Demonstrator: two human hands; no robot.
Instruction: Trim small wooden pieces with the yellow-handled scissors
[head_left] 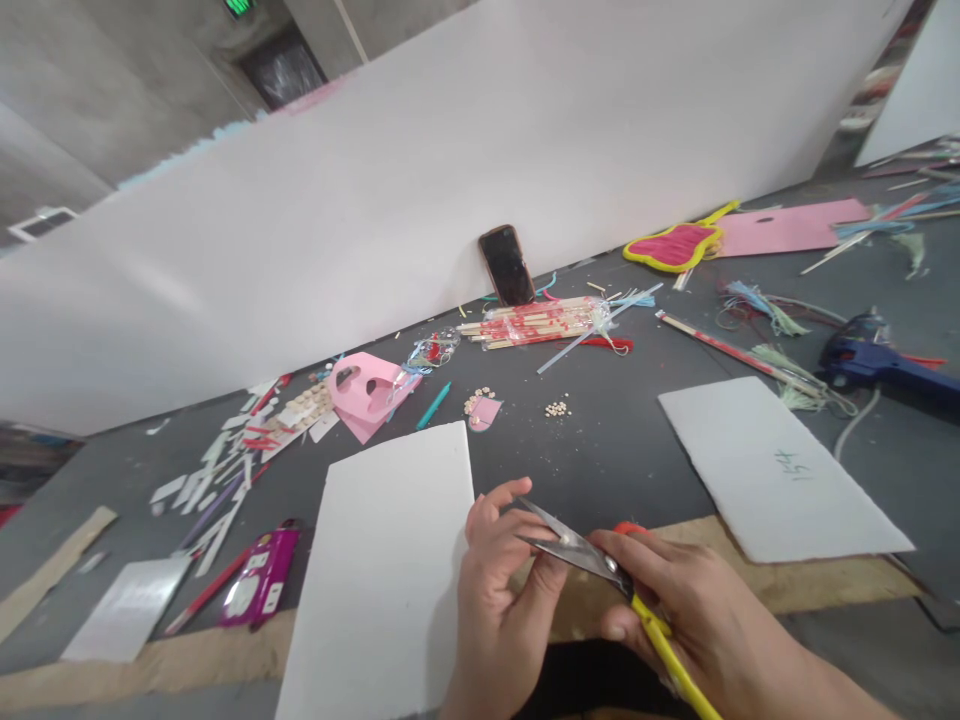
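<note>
My right hand [675, 600] is closed around the yellow and orange handles of a pair of scissors [592, 560], whose metal blades stand apart and point up to the left. My left hand [499, 570] is raised beside the blades, fingers curled, with thumb and fingertips pinched near the blade tips; whatever sits between them is too small to make out. Both hands hover over the table's near edge, between a white sheet [382, 570] at the left and another white sheet [772, 470] at the right.
The dark table [622, 450] holds a phone [507, 265] leaning on a white wall, a bundle of sticks [536, 322], a pink cut-out [367, 392], small beads [557, 408], a teal pen [433, 405], a blue glue gun [877, 360], a magenta packet [259, 578] and scattered scraps.
</note>
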